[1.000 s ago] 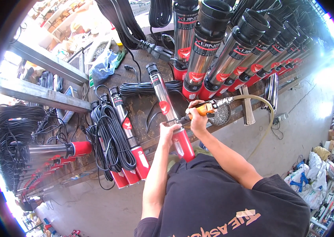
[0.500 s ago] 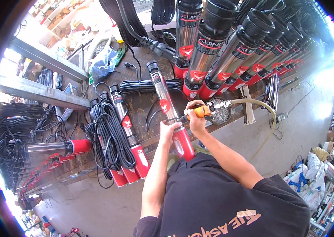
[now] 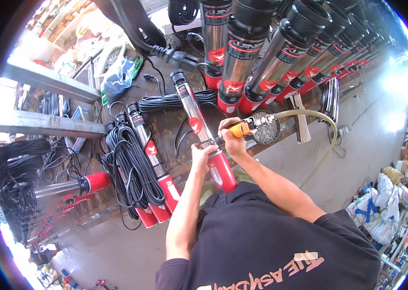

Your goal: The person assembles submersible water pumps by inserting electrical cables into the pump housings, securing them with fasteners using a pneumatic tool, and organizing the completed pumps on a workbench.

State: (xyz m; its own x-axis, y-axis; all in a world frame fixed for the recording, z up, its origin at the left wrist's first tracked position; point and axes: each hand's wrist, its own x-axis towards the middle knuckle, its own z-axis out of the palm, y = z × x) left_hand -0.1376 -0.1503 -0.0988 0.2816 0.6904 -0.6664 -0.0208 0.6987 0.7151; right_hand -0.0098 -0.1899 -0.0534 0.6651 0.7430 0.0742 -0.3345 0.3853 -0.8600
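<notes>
A slim submersible pump (image 3: 194, 118), steel with a red lower end, lies slanted over the bench edge towards my lap. My left hand (image 3: 202, 155) is closed round it where the steel meets the red section. In my right hand (image 3: 234, 143) is an orange air screwdriver (image 3: 241, 129), its fingers wrapped round the body. The tool lies crosswise, with its dark nose against the pump's side just above my left thumb; the exact tip is hidden. From its back end a beige air hose (image 3: 315, 112) arches right and down.
Beside the tool stands a round bowl (image 3: 278, 137) of small metal parts. Larger pumps (image 3: 235, 72) stand in a row at far right. Left are finished-looking pumps (image 3: 168, 186) with coiled black cable (image 3: 134, 169). A metal beam (image 3: 49, 124) crosses the left side; a plug (image 3: 177, 57) hangs at the back.
The view has shifted slightly, so the bench things sit a little further left. Both hands keep their grips, and the screwdriver stays against the pump's side.
</notes>
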